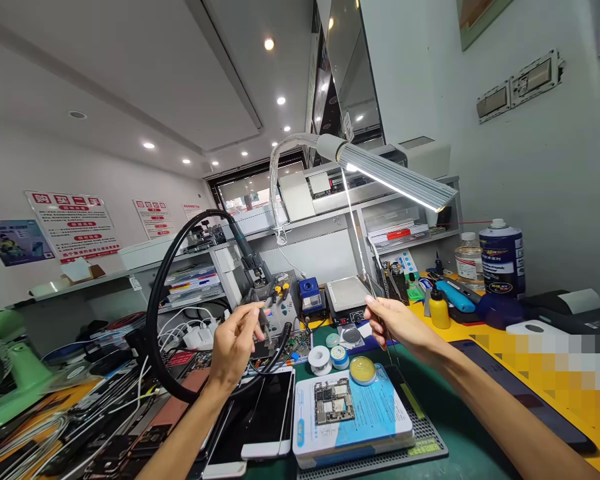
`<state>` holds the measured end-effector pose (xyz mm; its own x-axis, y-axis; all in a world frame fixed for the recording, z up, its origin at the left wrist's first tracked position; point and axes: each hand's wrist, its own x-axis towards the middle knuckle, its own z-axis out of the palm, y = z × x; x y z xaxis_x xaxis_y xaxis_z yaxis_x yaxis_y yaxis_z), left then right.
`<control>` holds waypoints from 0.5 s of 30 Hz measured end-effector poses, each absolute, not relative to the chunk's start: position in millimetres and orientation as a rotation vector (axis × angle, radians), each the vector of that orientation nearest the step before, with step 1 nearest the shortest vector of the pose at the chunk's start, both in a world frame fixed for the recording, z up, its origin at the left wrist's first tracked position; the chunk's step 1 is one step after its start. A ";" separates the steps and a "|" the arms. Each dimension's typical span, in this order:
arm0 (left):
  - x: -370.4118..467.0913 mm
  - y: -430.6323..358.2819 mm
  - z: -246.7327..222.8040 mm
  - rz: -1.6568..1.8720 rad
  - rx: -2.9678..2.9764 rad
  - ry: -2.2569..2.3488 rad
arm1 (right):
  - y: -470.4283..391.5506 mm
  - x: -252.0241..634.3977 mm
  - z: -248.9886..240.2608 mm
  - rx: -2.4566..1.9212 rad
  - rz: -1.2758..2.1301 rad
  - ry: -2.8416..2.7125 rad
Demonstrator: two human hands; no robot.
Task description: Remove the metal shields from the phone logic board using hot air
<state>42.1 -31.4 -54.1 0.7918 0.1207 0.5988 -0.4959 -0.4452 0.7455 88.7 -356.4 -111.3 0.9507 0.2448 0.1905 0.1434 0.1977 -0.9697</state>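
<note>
My left hand [237,343] is raised in front of the grey soldering station [285,303], its fingers curled into a pinch. Whatever lies between those fingertips is too small or hidden to make out. Thin metal tweezers [372,288] are pinched in my right hand [397,323], above the back right of a blue-and-white box [370,417]. On that box lies a phone circuit board [333,401], below and between my hands. A round tin of yellowish paste [363,369] sits at the box's back edge. Neither hand touches the board.
A black hose [155,300] loops beside my left hand. Phone screens [270,407] lie left of the box. Solder spools [320,360] and a hot plate [347,297] stand behind it. A lamp [395,177] hangs above. Bottles, including a spray can [501,260], and a phone [520,393] are right.
</note>
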 end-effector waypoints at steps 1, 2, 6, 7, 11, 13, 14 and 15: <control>42.7 -33.5 -54.8 0.719 1.872 -0.249 | -356.4 88.8 -111.4 -1.378 0.074 -0.332; 43.6 -35.5 -55.6 0.709 1.833 -0.214 | -356.5 89.0 -111.5 -1.378 0.075 -0.331; 44.8 -40.6 -58.6 0.648 1.690 -0.081 | -356.4 89.5 -111.7 -1.378 0.077 -0.325; 44.3 -41.1 -59.4 0.636 1.659 -0.051 | -356.3 89.4 -111.5 -1.379 0.077 -0.324; 41.3 -41.5 -63.7 0.574 1.547 0.038 | -356.0 87.3 -109.1 -1.382 0.079 -0.321; 40.5 -42.1 -65.9 0.525 1.501 0.066 | -356.1 85.4 -107.0 -1.383 0.083 -0.326; 40.3 -42.6 -66.9 0.498 1.480 0.078 | -356.2 84.5 -106.0 -1.384 0.086 -0.329; 40.2 -43.2 -67.6 0.473 1.461 0.088 | -356.3 83.7 -105.2 -1.384 0.089 -0.332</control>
<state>40.2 -43.2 -67.6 0.9054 0.3599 0.2253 -0.2548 0.0360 0.9663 83.7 -356.3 -105.2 0.9502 0.2552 0.1790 0.1321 0.1905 -0.9728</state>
